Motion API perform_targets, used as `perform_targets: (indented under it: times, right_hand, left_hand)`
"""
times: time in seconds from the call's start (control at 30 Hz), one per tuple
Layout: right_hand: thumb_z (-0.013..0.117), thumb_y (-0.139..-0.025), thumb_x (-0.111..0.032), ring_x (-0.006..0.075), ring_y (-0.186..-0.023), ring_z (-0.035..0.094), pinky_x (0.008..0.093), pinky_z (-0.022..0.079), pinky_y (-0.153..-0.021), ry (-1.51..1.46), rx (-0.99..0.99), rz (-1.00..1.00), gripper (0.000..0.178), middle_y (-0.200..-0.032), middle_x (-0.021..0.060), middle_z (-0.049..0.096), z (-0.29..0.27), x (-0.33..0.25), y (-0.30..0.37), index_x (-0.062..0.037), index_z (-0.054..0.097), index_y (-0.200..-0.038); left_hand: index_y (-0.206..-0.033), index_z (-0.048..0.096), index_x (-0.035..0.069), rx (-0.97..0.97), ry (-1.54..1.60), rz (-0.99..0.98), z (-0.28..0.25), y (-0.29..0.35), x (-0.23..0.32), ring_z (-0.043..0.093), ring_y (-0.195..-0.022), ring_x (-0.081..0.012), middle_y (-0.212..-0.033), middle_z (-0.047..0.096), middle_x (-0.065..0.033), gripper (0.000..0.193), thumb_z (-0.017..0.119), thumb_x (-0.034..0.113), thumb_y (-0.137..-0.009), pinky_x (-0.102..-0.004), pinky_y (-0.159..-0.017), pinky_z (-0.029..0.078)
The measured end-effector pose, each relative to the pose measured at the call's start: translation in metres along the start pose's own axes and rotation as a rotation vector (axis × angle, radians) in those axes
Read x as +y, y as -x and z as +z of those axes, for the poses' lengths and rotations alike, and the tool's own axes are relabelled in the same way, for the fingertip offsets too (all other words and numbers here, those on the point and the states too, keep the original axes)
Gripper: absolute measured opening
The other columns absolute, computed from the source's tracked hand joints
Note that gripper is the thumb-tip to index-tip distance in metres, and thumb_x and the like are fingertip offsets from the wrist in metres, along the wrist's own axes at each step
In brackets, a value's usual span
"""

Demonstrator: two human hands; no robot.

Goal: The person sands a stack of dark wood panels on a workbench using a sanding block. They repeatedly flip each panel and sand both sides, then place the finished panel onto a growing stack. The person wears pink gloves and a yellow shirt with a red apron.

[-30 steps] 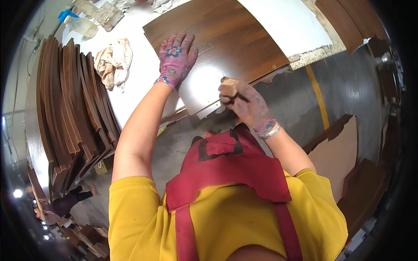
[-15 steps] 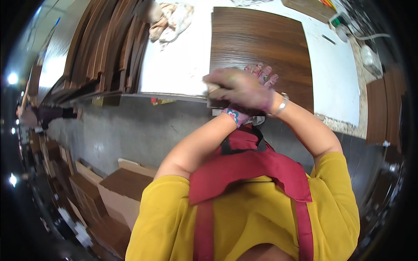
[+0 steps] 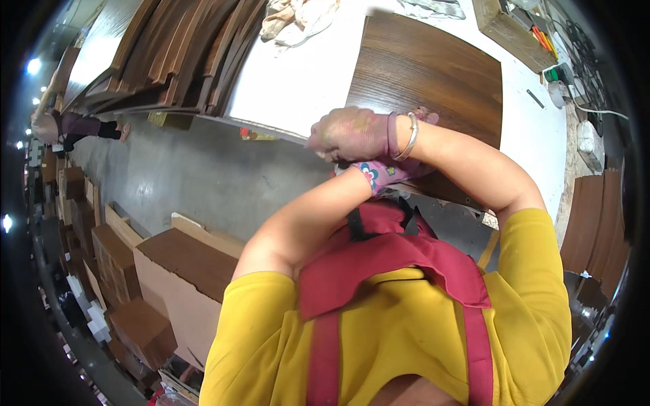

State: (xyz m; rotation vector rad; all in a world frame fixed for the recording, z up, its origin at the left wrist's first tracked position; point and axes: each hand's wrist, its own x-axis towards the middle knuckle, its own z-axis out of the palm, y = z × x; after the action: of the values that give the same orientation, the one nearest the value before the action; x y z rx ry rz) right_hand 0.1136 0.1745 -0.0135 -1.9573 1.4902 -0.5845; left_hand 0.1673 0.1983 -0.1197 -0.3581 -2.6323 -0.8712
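Observation:
A dark brown wood-grain panel (image 3: 433,68) lies on the white-topped workbench in front of me. My forearms cross over its near edge. My right hand (image 3: 355,135), in a stained mauve glove, is at the panel's near left corner with its fingers curled downward. Whatever it grips is hidden under the palm. Beneath my right wrist, my left hand (image 3: 396,172) wears a flower-patterned pink glove. Its fingertips show past the wrist, stretched out on the panel; the rest of the hand is mostly covered.
Several brown panels (image 3: 169,54) stack at the bench's left, near a crumpled cloth (image 3: 298,20). A cardboard box (image 3: 514,34) with tools, cables (image 3: 589,68) and a dark strip (image 3: 535,99) lie right. Cartons (image 3: 183,271) stand behind left; another person (image 3: 78,128) is far left.
My right hand has moved a little left and down relative to the panel. The right forearm now covers more of my left hand. The whole view has shifted.

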Motion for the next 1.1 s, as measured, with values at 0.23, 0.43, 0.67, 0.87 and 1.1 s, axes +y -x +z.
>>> perform_targets:
  times: [0.23, 0.43, 0.67, 0.87, 1.1]
  right_hand:
    - [0.063, -0.075, -0.008, 0.0354, -0.093, 0.064, 0.0429, 0.051, -0.082, 0.236, 0.104, -0.02, 0.013, -0.091, 0.0151, 0.065, -0.058, 0.066, 0.003, -0.0054, 0.065, -0.087]
    - [0.066, -0.078, -0.009, 0.0306, -0.096, 0.065, 0.0399, 0.051, -0.083, 0.344, 0.028, 0.223, 0.017, -0.095, 0.012, 0.067, -0.127, 0.135, -0.007, -0.0045, 0.066, -0.094]
    - [0.062, -0.082, -0.012, 0.0318, -0.092, 0.064, 0.0417, 0.05, -0.08, 0.301, 0.2, 0.42, 0.013, -0.093, 0.0139, 0.066, -0.177, 0.178, -0.009, -0.0044, 0.066, -0.092]
    - [0.058, -0.083, -0.014, 0.0357, -0.089, 0.063, 0.0455, 0.048, -0.077, 0.532, 0.479, 0.426, 0.009, -0.089, 0.0162, 0.064, -0.197, 0.224, 0.01, -0.005, 0.06, -0.086]
    - [0.061, -0.093, -0.021, 0.0222, -0.112, 0.06, 0.0325, 0.045, -0.1, -0.101, 1.033, 0.568, 0.039, -0.124, 0.0108, 0.064, -0.156, 0.134, 0.155, -0.0062, 0.06, -0.13]
  left_hand:
    - [-0.146, 0.047, 0.016, -0.183, -0.234, 0.049, -0.054, -0.026, 0.013, 0.041, -0.137, -0.0332, -0.145, 0.048, -0.0144, 0.069, 0.061, 0.052, -0.088, -0.0472, -0.115, 0.03]
    - [-0.144, 0.048, 0.015, -0.257, -0.26, -0.005, -0.05, -0.028, 0.011, 0.036, -0.141, -0.033, -0.152, 0.042, -0.0121, 0.069, 0.057, 0.055, -0.089, -0.0451, -0.115, 0.029]
    - [-0.147, 0.046, 0.015, -0.261, -0.177, -0.08, -0.053, -0.028, 0.014, 0.029, -0.146, -0.0317, -0.154, 0.041, -0.0103, 0.069, 0.058, 0.052, -0.09, -0.0457, -0.116, 0.026]
    - [-0.149, 0.044, 0.016, -0.396, -0.294, -0.106, -0.053, -0.034, 0.016, 0.025, -0.148, -0.0293, -0.158, 0.035, -0.0085, 0.071, 0.05, 0.058, -0.092, -0.0447, -0.119, 0.021]
    - [-0.146, 0.046, 0.014, -0.231, -0.089, -0.225, -0.066, -0.035, 0.004, 0.033, -0.143, -0.0326, -0.153, 0.04, -0.0123, 0.063, 0.063, 0.035, -0.09, -0.0442, -0.115, 0.03]
